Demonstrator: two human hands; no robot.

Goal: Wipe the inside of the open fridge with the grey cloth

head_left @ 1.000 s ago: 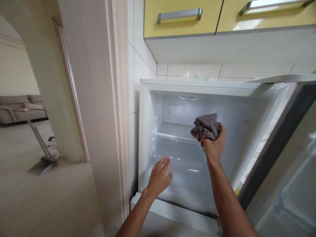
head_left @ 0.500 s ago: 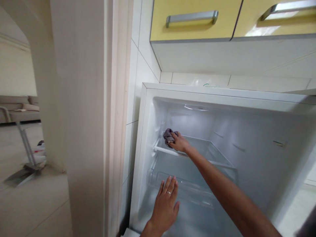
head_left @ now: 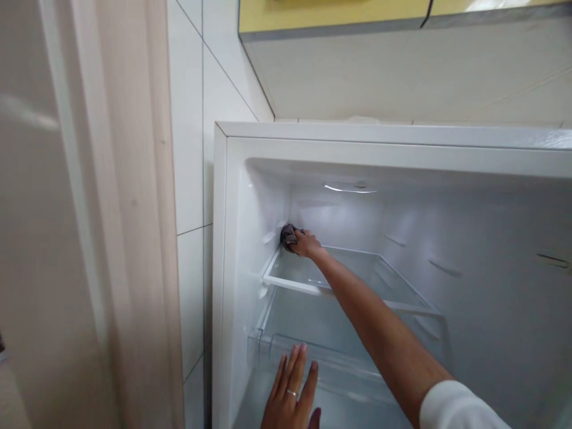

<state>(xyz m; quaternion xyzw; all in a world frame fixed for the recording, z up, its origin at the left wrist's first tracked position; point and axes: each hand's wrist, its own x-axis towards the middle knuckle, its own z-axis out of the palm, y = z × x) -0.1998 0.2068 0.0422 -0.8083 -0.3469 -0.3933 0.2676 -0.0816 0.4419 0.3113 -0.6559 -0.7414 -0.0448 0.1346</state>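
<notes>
Deep inside the white refrigerator [head_left: 220, 250], my right hand [head_left: 307, 243] grips a crumpled dark grey cloth [head_left: 289, 237]. The cloth presses against the inner left wall near the back corner, just above the upper glass shelf [head_left: 357, 265]. My right arm stretches over that shelf's white front edge. Lower down, my left hand [head_left: 291, 387] is held up with its fingers stretched and a ring on one of them. Nothing is in it. It is in front of the clear plastic drawer front [head_left: 330, 353]; whether it touches it I cannot tell.
Yellow cabinets [head_left: 330, 15] hang above the refrigerator. To its left are a white tiled wall [head_left: 190, 149] and a pale door frame [head_left: 129, 208]. Small shelf ridges [head_left: 444, 268] stick out from the inner right wall.
My right hand has carried the cloth left and deeper, from over the shelf to the side wall. The view has moved closer to the refrigerator. My left hand stays spread, lower in view.
</notes>
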